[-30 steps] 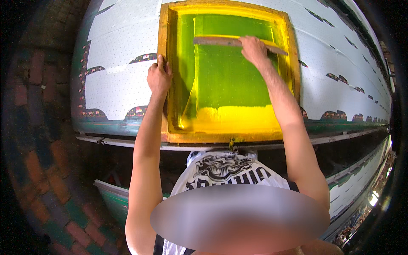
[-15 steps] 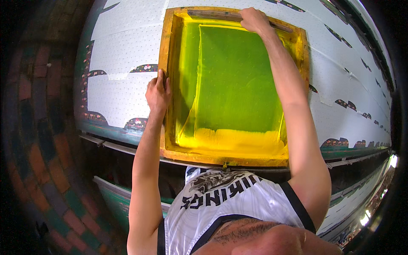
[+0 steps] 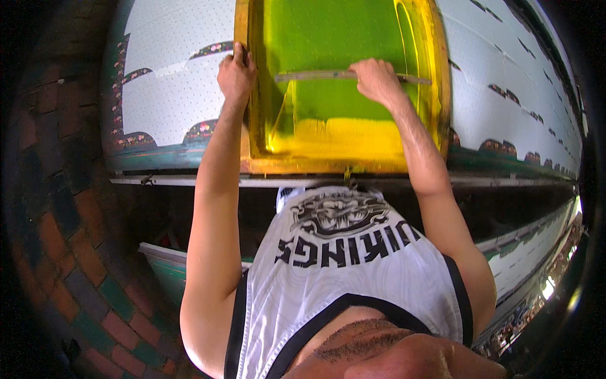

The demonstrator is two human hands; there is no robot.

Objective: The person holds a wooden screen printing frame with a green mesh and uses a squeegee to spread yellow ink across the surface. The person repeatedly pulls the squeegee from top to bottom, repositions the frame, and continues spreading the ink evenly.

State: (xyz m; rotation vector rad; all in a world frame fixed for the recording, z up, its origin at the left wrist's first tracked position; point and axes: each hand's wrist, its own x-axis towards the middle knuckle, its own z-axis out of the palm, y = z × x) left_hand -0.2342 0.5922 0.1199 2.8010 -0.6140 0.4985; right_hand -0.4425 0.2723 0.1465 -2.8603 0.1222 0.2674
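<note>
A screen printing frame (image 3: 242, 25) of yellow-stained wood lies flat in front of me, its mesh (image 3: 334, 38) looking green. My left hand (image 3: 236, 77) grips the left rail of the frame, fingers curled at its edge. Inside the frame, my right hand (image 3: 377, 81) is closed around the top of a long, narrow squeegee (image 3: 315, 76), which lies crosswise over the mesh. Thick yellow ink (image 3: 353, 138) is pooled at the near end of the mesh. Thin yellow ridges of ink run along both sides. The squeegee's blade is hidden beneath its handle.
White dotted fabric (image 3: 183, 76) with dark floral printed patches (image 3: 205, 129) covers the long table on both sides of the frame. A metal rail (image 3: 189, 181) runs along the table's near edge. Behind me on the right stands another table (image 3: 514, 268). Brick paving (image 3: 69, 227) lies to the left.
My right hand has drawn the squeegee from the frame's far end toward me, to about mid-mesh. My left hand keeps its place on the left rail. The whole view has shifted.
</note>
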